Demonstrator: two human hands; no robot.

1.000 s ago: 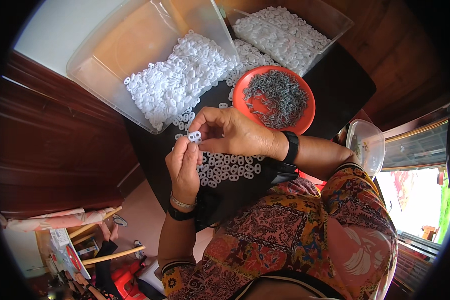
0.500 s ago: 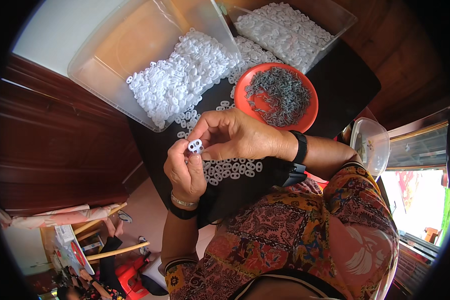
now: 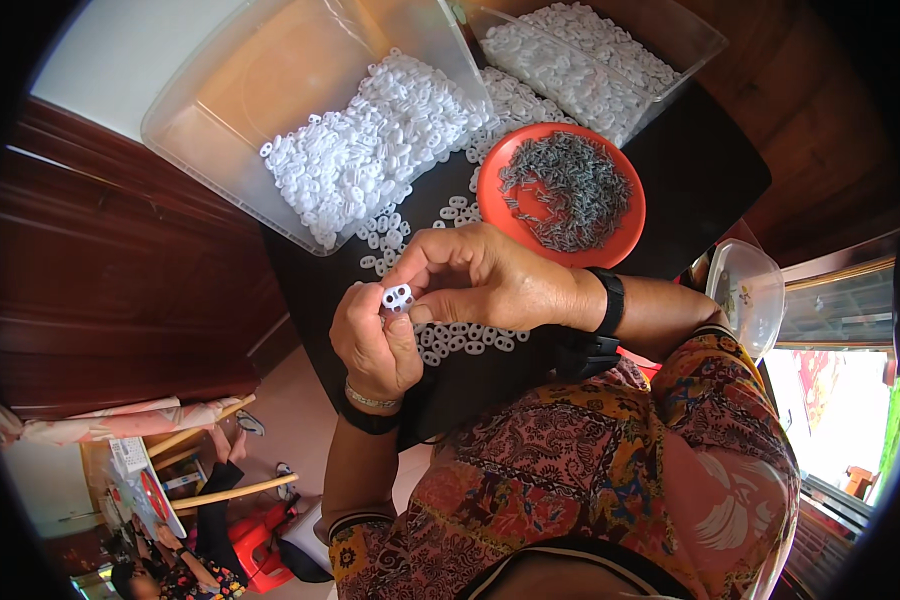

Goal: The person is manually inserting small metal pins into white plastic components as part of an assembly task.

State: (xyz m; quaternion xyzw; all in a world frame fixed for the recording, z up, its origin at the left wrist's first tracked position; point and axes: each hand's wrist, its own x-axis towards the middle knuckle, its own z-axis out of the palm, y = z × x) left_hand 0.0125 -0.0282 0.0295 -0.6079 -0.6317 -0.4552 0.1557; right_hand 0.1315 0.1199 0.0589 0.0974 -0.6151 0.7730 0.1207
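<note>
Drawn farther bodyward of the red plate (image 3: 620,236): left hand (image 3: 378,345) and right hand (image 3: 500,285), fingertips pinching a white holed piece (image 3: 398,298). Apparently fitting; next needs steady alignment.

Clock taken from the held piece (image 3: 398,298): that one white, with dark holes. Heaped pieces (image 3: 370,150) at 12, white too. At 2, orange-red dish (image 3: 492,190), plain; pins (image 3: 580,190) on it grey. Tabletop (image 3: 705,165) black. Wristband (image 3: 611,300) at 3, black. Garment (image 3: 570,460), 4 to 5: paisley and floral, rust, mustard, pink, blue touches. Panelling (image 3: 110,270) at 9, dark red-brown. Stool (image 3: 255,552) at 7, bright red.
</note>
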